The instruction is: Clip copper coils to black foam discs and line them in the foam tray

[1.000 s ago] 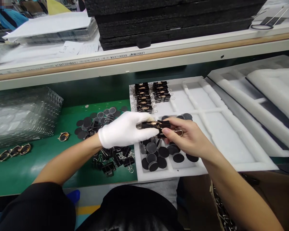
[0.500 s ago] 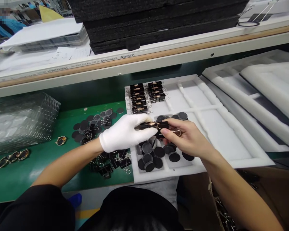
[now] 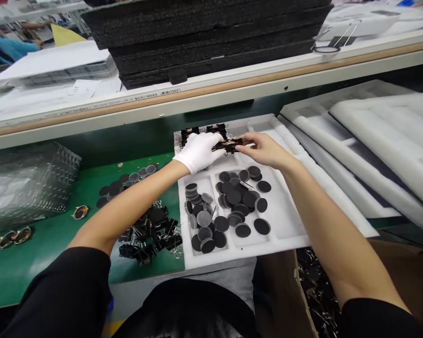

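Note:
My white-gloved left hand (image 3: pixel 198 151) and my bare right hand (image 3: pixel 261 148) together grip a black binder-clip assembly (image 3: pixel 229 145) with a gold part in it. They hold it over the far compartment of the white foam tray (image 3: pixel 292 225), next to rows of similar clipped pieces (image 3: pixel 216 129), which my hands partly hide. In the near compartments lie several black round discs (image 3: pixel 238 199). Loose black binder clips (image 3: pixel 151 234) are heaped on the green mat (image 3: pixel 56 234) left of the tray.
More dark discs (image 3: pixel 127 180) and gold-rimmed parts (image 3: pixel 80 212) lie on the mat, with clear blister trays (image 3: pixel 24 183) at left. White foam trays (image 3: pixel 384 141) stack at right. A shelf (image 3: pixel 211 89) above carries black foam sheets (image 3: pixel 211 33). A box of clips (image 3: pixel 317 291) sits below right.
Both hands carried the clipped assembly away from me, from above the discs to the far compartment beside the rows of clipped pieces. The view has tilted down and shifted.

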The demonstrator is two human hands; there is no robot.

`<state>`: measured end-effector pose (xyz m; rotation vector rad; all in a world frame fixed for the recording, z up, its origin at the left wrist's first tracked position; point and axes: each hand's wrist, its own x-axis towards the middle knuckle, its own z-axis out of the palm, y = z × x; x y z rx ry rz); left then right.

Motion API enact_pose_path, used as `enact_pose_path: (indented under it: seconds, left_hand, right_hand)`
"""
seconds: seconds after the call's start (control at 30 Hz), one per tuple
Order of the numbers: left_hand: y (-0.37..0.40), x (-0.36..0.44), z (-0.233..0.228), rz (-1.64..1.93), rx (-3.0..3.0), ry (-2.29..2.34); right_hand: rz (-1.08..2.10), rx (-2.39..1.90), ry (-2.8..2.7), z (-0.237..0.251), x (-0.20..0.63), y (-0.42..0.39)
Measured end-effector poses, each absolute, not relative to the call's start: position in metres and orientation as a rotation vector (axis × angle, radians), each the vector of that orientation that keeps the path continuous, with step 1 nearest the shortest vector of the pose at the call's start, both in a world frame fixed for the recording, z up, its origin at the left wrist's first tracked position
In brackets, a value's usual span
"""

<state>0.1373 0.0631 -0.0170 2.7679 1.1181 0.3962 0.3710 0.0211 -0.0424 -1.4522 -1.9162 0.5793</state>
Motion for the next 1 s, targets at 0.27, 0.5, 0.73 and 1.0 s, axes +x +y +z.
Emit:
enact_pose_path:
  seconds: [0.27,0.5,0.73,1.0]
  left_hand:
    - [0.072,0.146,-0.034,0.094,2.868,1.305]
    - [0.059,0.152,-0.027,0.018,2.829,1.508]
    - [0.035,0.095,0.007,0.304,2.849,1.528]
    - [-0.036,-0.074,-0.003,0.85,2.635,1.821]
  right_hand:
    - [0.37,-1.597,-1.979,-0.089,0.373,0.045]
    - [0.292,-1.62,-1.983,-0.095,0.365,0.046]
    - [0.289,-1.519,-2.046,-0.091,0.369,0.029]
    - [0.148,-1.509,-2.065,-0.082,0.375,0.009]
